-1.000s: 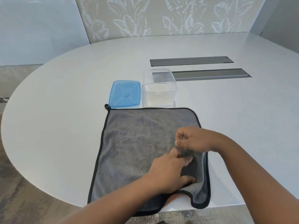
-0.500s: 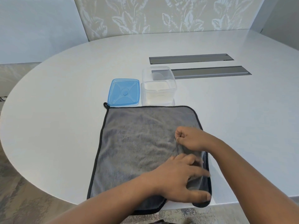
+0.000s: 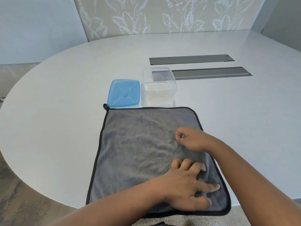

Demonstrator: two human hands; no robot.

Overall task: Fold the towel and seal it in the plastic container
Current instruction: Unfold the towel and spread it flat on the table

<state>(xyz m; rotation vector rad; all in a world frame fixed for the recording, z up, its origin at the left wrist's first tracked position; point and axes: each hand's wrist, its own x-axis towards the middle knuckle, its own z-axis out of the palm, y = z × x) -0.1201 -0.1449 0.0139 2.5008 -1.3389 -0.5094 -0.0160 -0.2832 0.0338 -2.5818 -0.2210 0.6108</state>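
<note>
Both hands rest on a grey towel spread flat on the white table.

The left hand lies open, fingers splayed, pressing the towel's near right corner. The right hand is curled closed on the cloth, perhaps pinching it (the grip is hidden). Just beyond the far edge sit the clear plastic container, open, and its blue lid beside it.

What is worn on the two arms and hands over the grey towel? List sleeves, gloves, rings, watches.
Nothing is visible. The left hand and right hand are bare, with no gloves and no rings that I can make out. Both forearms are uncovered as far as the frame shows: no sleeve or cuff, no watch or band at either wrist. The upper arms are out of view.
</note>
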